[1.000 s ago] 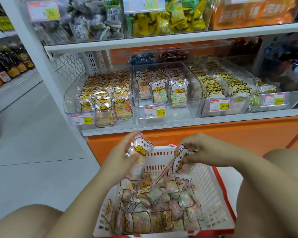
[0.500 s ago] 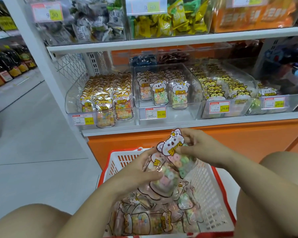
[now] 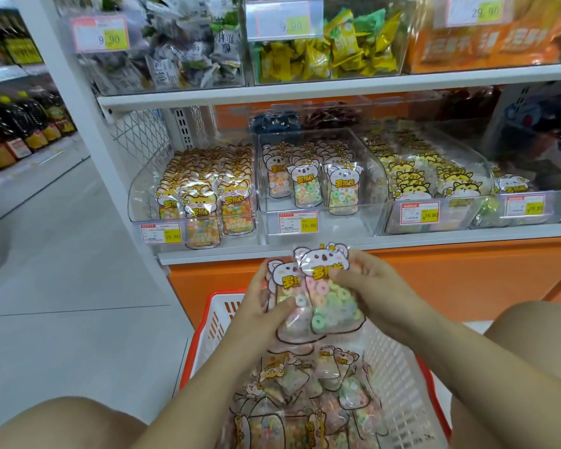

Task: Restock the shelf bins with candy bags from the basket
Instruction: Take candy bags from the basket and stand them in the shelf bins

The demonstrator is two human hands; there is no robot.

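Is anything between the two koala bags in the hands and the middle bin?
Nothing visible. Both hands hold the koala bags above the basket, below the shelf edge. The middle bin is open-topped, with empty space in front of its standing bags.

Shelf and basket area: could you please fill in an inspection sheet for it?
Surface: white lower shelf carrying clear bins.
Job's things: middle bin part-filled with koala bags; red basket with more bags.
Clutter: nothing seen.
Hands: left hand and right hand hold two koala candy bags together above the basket.
Cables: nothing seen.
Surroundings: grey floor; bottles on a far shelf.
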